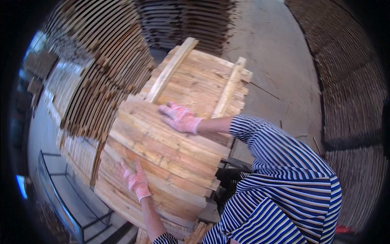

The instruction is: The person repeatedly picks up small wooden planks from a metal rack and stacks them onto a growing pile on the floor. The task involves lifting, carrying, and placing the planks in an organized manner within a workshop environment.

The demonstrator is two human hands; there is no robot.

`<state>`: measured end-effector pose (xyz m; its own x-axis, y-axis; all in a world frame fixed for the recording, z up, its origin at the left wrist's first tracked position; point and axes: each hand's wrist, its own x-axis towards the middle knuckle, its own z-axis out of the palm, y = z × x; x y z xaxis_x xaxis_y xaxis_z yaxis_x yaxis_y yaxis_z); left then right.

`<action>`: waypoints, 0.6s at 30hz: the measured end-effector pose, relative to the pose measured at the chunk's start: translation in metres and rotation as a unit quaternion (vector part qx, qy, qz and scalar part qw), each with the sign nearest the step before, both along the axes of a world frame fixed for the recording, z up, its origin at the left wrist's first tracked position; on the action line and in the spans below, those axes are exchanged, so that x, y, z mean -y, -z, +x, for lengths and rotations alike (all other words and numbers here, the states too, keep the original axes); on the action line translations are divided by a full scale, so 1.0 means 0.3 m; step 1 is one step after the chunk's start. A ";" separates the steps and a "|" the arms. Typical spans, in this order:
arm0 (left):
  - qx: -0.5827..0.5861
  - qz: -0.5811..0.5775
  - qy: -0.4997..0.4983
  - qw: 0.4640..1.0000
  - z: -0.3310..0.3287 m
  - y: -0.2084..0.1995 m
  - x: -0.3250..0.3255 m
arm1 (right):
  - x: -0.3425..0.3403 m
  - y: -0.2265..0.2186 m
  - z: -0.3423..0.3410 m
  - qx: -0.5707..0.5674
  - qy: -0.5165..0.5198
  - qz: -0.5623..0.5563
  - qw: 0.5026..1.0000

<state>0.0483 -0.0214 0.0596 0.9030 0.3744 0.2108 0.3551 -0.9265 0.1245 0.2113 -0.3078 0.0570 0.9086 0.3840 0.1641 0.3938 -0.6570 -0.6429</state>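
Observation:
A layer of pale wooden boards (166, 162) lies side by side on top of a stack in front of me. My left hand (133, 179), in a pink and white glove, rests on the nearer left boards with its fingers spread. Farther off, my right hand (180, 118), gloved alike, lies over the far boards of this layer, fingers apart. Beyond it the lower boards (199, 77) show, crossed by a left batten (172, 69) and a right batten (230, 87). Neither hand grips anything that I can see.
Tall stacks of spaced boards (113, 49) stand at the left and back. Another row of stacked boards (345, 73) lines the right side, across a concrete floor (272, 53). At lower left is a dark metal frame (61, 175).

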 end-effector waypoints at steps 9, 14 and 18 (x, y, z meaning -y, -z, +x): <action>-0.004 -0.056 0.007 0.998 0.025 0.059 0.020 | 0.374 -0.191 -0.623 0.158 0.033 0.133 0.978; 0.004 -0.028 0.056 0.998 0.032 0.126 -0.147 | 0.826 -0.002 -1.145 -0.058 0.142 -0.041 0.987; -0.100 0.041 0.022 0.994 0.062 0.064 -0.011 | 1.165 0.141 -1.569 -0.283 0.374 -0.034 0.882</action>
